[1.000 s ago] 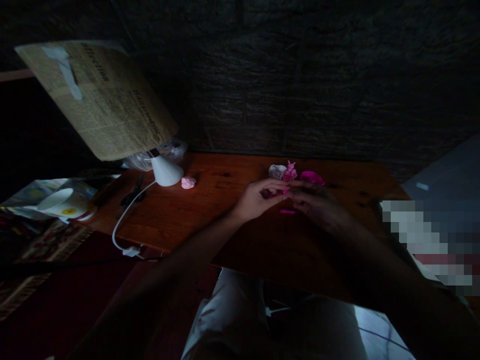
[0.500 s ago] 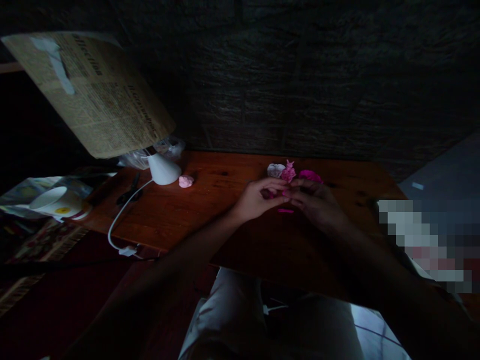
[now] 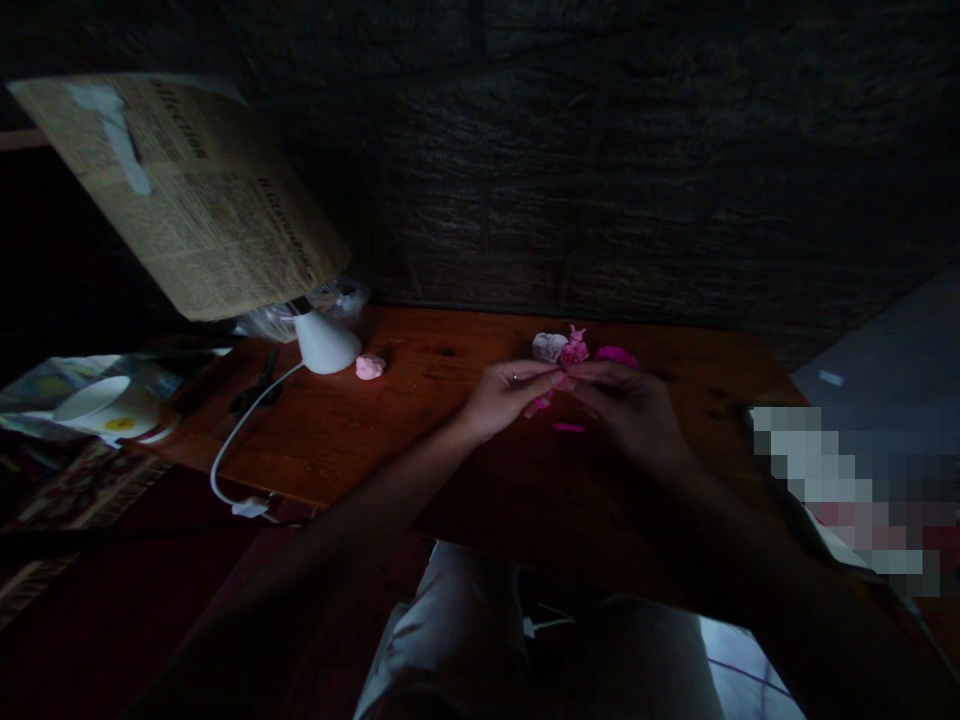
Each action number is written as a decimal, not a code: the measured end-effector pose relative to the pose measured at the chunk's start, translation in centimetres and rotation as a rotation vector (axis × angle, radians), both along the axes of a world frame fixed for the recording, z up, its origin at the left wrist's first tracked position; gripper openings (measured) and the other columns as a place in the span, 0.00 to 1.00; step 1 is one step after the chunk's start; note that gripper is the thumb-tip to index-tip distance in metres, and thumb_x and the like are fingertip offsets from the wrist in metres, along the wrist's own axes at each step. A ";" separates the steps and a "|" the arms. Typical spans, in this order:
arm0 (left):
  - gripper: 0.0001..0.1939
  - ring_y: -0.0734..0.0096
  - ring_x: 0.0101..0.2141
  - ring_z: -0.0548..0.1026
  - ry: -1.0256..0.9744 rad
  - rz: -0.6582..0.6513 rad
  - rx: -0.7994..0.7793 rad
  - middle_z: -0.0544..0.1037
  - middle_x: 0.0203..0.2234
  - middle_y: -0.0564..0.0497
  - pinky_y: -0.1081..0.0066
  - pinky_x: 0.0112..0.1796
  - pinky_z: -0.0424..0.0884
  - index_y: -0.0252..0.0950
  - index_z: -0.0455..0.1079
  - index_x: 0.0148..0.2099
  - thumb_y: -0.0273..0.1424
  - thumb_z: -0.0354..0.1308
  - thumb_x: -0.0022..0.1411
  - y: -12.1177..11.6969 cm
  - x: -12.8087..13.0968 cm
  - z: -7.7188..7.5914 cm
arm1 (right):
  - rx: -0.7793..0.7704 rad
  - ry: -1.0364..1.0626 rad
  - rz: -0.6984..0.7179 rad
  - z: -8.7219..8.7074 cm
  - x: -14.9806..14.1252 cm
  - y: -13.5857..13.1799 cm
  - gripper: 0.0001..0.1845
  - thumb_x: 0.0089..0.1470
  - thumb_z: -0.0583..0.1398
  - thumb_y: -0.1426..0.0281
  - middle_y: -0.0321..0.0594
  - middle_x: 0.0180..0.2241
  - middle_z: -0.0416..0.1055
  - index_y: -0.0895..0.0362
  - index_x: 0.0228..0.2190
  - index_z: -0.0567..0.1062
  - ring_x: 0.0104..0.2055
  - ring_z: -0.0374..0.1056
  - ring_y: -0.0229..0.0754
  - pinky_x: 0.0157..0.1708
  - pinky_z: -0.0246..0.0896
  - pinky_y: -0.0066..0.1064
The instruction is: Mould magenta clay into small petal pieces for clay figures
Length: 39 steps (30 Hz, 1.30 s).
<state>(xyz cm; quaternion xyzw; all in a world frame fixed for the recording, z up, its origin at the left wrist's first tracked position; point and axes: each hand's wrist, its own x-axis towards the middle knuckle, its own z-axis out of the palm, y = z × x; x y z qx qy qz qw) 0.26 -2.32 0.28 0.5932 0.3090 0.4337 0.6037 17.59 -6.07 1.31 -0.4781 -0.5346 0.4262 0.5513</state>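
My left hand [image 3: 501, 400] and my right hand [image 3: 631, 402] meet fingertip to fingertip above the wooden table. Both pinch a small bit of pink modelling clay, mostly hidden by the fingers. Below my left fingers shows another pink piece [image 3: 540, 402], partly covered. A thin magenta strip [image 3: 568, 427] lies on the tabletop just nearer to me. Behind the hands stand a small pink figure [image 3: 575, 347] with upright tips and a pale whitish-pink lump [image 3: 550, 346]. A flat magenta piece [image 3: 618, 356] is partly hidden behind my right hand.
A lamp with a newsprint shade [image 3: 202, 200] and white base [image 3: 328, 342] stands at the left. Beside it lies a light pink lump [image 3: 370, 367]. Dark scissors [image 3: 257, 390], a white cord [image 3: 217, 460] and a paper cup [image 3: 109, 405] are further left. A dark wall [image 3: 495, 180] rises behind the table.
My fingertips have drawn together into a tighter pinch, and the left fingers have straightened. More of the pink piece under my left hand shows. The table objects stay put.
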 end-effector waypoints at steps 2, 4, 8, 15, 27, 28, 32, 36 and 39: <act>0.20 0.79 0.24 0.70 0.005 -0.001 0.012 0.78 0.26 0.50 0.77 0.21 0.60 0.31 0.78 0.40 0.43 0.68 0.55 0.0 0.1 0.0 | 0.026 -0.016 -0.026 -0.1 0.0 0.1 0.18 0.40 0.74 0.57 0.41 0.34 0.82 0.54 0.31 0.82 0.36 0.77 0.45 0.41 0.73 0.38; 0.20 0.79 0.24 0.69 0.016 0.000 0.020 0.77 0.25 0.51 0.78 0.21 0.60 0.31 0.78 0.39 0.44 0.68 0.54 -0.1 0.1 0.0 | 0.044 -0.022 -0.028 -0.2 0.1 0.2 0.19 0.40 0.74 0.56 0.41 0.35 0.82 0.55 0.31 0.82 0.38 0.77 0.47 0.44 0.73 0.41; 0.20 0.81 0.23 0.68 0.021 -0.010 0.022 0.77 0.25 0.51 0.79 0.20 0.58 0.31 0.76 0.37 0.45 0.68 0.54 0.0 0.1 -0.1 | 0.055 -0.020 -0.008 -0.4 0.2 0.3 0.19 0.39 0.74 0.56 0.42 0.35 0.82 0.54 0.31 0.82 0.39 0.78 0.48 0.46 0.73 0.43; 0.21 0.83 0.19 0.64 0.036 -0.035 0.102 0.74 0.23 0.53 0.78 0.19 0.57 0.32 0.72 0.37 0.47 0.65 0.58 0.3 0.0 -0.2 | 0.036 -0.020 -0.009 -0.2 0.2 0.2 0.18 0.39 0.74 0.58 0.41 0.34 0.82 0.54 0.31 0.82 0.38 0.77 0.46 0.43 0.73 0.40; 0.19 0.83 0.20 0.63 0.023 -0.009 0.084 0.75 0.24 0.54 0.76 0.22 0.57 0.32 0.74 0.38 0.46 0.64 0.59 -0.1 0.3 -0.2 | -0.102 -0.080 0.042 0.2 -0.1 -0.1 0.24 0.44 0.69 0.52 0.34 0.22 0.71 0.58 0.36 0.83 0.22 0.58 0.34 0.25 0.56 0.30; 0.19 0.83 0.20 0.62 0.026 -0.016 0.072 0.75 0.24 0.53 0.76 0.22 0.57 0.32 0.74 0.38 0.46 0.64 0.59 -0.1 0.3 -0.1 | -0.104 -0.079 0.029 0.2 0.0 0.0 0.25 0.44 0.69 0.51 0.33 0.21 0.70 0.58 0.36 0.83 0.22 0.57 0.33 0.25 0.55 0.30; 0.20 0.83 0.20 0.63 0.022 -0.052 0.063 0.76 0.27 0.52 0.76 0.21 0.56 0.32 0.75 0.39 0.45 0.64 0.58 -0.1 0.4 0.0 | -0.123 -0.104 0.009 0.4 0.3 0.0 0.29 0.43 0.68 0.48 0.33 0.21 0.69 0.60 0.36 0.82 0.21 0.56 0.33 0.24 0.54 0.29; 0.19 0.82 0.21 0.64 -0.004 -0.038 0.047 0.79 0.29 0.50 0.76 0.22 0.57 0.32 0.75 0.40 0.44 0.67 0.55 0.1 0.4 -0.2 | -0.114 -0.122 0.001 0.5 0.3 0.0 0.27 0.45 0.68 0.49 0.36 0.24 0.73 0.59 0.36 0.82 0.22 0.59 0.34 0.24 0.56 0.30; 0.20 0.83 0.20 0.63 0.024 -0.039 0.060 0.78 0.26 0.51 0.76 0.21 0.57 0.32 0.75 0.37 0.46 0.66 0.56 0.1 0.3 -0.4 | -0.085 -0.121 0.018 0.4 0.1 -0.1 0.25 0.47 0.67 0.50 0.37 0.25 0.74 0.58 0.37 0.82 0.23 0.61 0.35 0.24 0.57 0.29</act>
